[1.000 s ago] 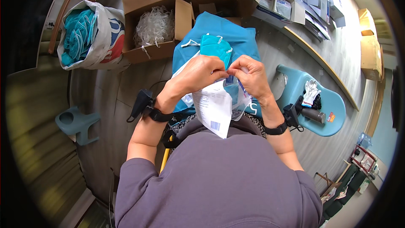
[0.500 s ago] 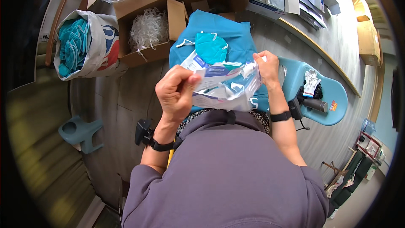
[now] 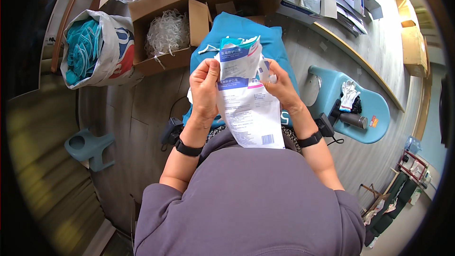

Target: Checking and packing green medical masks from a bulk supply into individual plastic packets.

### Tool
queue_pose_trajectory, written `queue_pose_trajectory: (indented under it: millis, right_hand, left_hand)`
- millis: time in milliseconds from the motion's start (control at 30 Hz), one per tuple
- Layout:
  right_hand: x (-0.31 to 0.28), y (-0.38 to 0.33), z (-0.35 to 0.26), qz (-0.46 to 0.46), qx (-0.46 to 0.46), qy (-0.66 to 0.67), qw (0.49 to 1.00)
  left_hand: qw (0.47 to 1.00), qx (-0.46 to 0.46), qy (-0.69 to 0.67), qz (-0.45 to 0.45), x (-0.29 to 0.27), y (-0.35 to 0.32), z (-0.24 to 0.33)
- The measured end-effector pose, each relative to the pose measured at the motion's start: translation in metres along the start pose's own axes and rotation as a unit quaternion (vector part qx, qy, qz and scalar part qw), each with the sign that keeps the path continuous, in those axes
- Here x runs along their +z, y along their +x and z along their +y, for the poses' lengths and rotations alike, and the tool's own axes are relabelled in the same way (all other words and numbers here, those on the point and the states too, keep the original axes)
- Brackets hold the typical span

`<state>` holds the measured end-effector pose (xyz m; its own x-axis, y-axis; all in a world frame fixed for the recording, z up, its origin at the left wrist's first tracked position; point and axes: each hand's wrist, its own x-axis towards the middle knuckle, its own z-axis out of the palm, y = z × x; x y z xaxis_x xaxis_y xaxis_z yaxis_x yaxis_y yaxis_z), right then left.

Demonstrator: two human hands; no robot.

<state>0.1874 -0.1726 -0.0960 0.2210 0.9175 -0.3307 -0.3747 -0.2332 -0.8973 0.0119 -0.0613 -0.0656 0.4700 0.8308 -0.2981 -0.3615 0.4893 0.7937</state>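
Observation:
In front of my lap I hold white mask pouches (image 3: 249, 116) with blue bands and small print, the printed panels overlapping. My left hand (image 3: 204, 87) is closed on their left edge, thumb on top. My right hand (image 3: 283, 85) pinches the right edge near the pink stripe; part of its fingers is behind the pouch. Beyond the upper panel a strip of teal face mask (image 3: 246, 41) shows, the rest of it hidden. A loose white strap lies to its left. Blue cloth (image 3: 251, 22) spreads beneath it all.
To the left, a white bag (image 3: 106, 68) is full of teal masks (image 3: 83, 50). A cardboard box (image 3: 201, 21) holds white straps (image 3: 167, 31). At right, a blue stool (image 3: 379, 102) carries gloves (image 3: 350, 96) and a dark flask (image 3: 354, 119). An open carton (image 3: 303, 12) with packets stands beyond.
The pouches have been straightened and now hang down toward my lap, covering most of the teal mask. My left hand moved right and my right hand moved left, drawing closer together.

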Motion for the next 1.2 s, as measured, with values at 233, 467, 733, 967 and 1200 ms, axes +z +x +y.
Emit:
queue_pose_trajectory:
  millis: [233, 467, 733, 967, 1200]
  right_hand:
    - [-0.006, -0.002, 0.009, 0.001, 0.033, -0.035, 0.999]
    - [-0.006, -0.007, -0.04, -0.024, 0.018, -0.172, 0.985]
    - [-0.006, -0.015, -0.033, 0.036, -0.051, -0.158, 0.985]
    - [-0.082, -0.035, -0.002, 0.194, -0.081, -0.136, 0.968]
    - [-0.063, -0.031, -0.021, 0.294, -0.076, -0.069, 0.95]
  left_hand:
    - [0.993, -0.113, -0.014, -0.003, 0.007, 0.011, 0.031]
    - [0.915, 0.046, 0.364, -0.165, -0.006, 0.041, 0.068]
    - [0.83, 0.131, 0.477, -0.258, 0.005, 0.047, 0.071]
    - [0.972, 0.188, 0.143, 0.004, -0.018, 0.076, 0.056]
    - [0.84, 0.124, 0.505, -0.153, -0.008, 0.084, 0.003]
